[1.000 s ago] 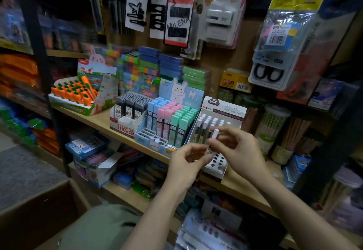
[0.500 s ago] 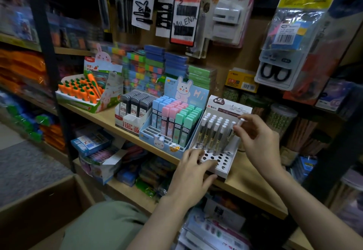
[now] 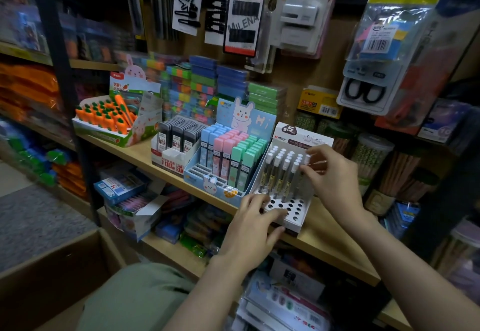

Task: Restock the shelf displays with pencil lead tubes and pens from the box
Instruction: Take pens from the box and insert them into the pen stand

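A white-capped pen (image 3: pixel 304 172) is pinched near its cap between the thumb and curled fingertips of the right hand (image 3: pixel 331 177); it stands at the right end of the rows of like pens (image 3: pixel 279 172) in the white display stand (image 3: pixel 293 216). Whether its lower end is seated in a hole cannot be told. The left hand (image 3: pixel 253 229) is laid on the front of the stand with fingers straight and spread, their tips resting on the perforated front panel, where several dark holes are seen unfilled.

The stand is set on the wooden shelf (image 3: pixel 324 242), just beside a blue rabbit-printed display (image 3: pixel 228 164) to its left, which is filled with blue, pink and green pencil lead tubes. Further left a white box of dark lead cases (image 3: pixel 176 141) is seen, then a tray of carrot-shaped items (image 3: pixel 109 117). Stacked coloured boxes (image 3: pixel 205 86) are ranged behind these. To the right of the stand, close behind the right hand, clear jars of pencils (image 3: pixel 371 159) are crowded against it.

Overhead, carded hair clips (image 3: pixel 187 6), a red-edged card of hair pins (image 3: pixel 244 16) and a packaged pair of scissors (image 3: pixel 363 91) are hung. A cardboard box (image 3: pixel 59 260) is seen at the lower left, beside a green-clad knee (image 3: pixel 135 299).
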The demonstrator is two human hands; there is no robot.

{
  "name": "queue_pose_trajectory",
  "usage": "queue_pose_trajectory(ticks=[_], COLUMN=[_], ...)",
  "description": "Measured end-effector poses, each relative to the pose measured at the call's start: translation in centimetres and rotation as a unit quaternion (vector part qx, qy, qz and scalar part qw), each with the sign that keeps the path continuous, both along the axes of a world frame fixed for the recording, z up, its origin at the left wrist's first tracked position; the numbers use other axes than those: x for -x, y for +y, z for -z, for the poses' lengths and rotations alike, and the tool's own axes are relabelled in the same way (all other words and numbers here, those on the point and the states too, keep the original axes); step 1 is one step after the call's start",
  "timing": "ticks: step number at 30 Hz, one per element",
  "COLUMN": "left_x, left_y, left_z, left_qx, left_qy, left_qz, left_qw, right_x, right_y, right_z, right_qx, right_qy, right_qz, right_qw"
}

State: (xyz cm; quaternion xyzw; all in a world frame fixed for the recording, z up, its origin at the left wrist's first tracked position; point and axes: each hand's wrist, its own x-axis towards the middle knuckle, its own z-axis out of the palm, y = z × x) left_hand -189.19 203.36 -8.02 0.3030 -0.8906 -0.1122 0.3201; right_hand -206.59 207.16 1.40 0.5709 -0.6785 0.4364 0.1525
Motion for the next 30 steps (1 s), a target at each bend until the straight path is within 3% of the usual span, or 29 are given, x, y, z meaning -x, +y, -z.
queue_pose_trajectory(ticks=[4,11,14,17,21,24,28,30], left_x=[0.0,-0.1,-0.4,-1.1,-5.6,-11.1,-18.9,-22.7], left_y=[-0.1,-0.4,-0.6,-1.6,-4.2,-5.6,-5.7,-5.2], left_z=[0.0,0.0,-0.7,-3.2,-6.7,-6.2,-1.2,2.6], left_qx=[0.005,0.001,-0.047,-0.163,-0.269,-0.333,-0.412,-0.448], left_qy=[0.004,-0.017,-0.042,-0.031,0.005,0.078,0.161,0.207], left_qz=[0.005,0.007,0.021,0.034,0.026,-0.018,-0.137,-0.209], left_qw=[1.0,1.0,0.998,0.986,0.963,0.94,0.886,0.845], right_x=[0.2,0.0,-0.3,-2.2,-7.4,-12.6,-20.8,-25.0], right_y=[0.2,0.1,1.3,2.8,2.0,-0.7,-5.3,-7.3], right_z=[0.7,0.3,0.1,-0.2,-0.8,-1.1,-0.1,1.9], right_qx=[0.024,-0.035,-0.018,0.023,-0.049,-0.157,-0.317,-0.402], right_qy=[0.02,0.029,-0.06,-0.204,-0.3,-0.252,-0.086,-0.015], right_qz=[0.005,0.02,0.016,-0.048,-0.164,-0.235,-0.287,-0.296], right_qw=[0.999,0.999,0.998,0.978,0.939,0.926,0.9,0.867])
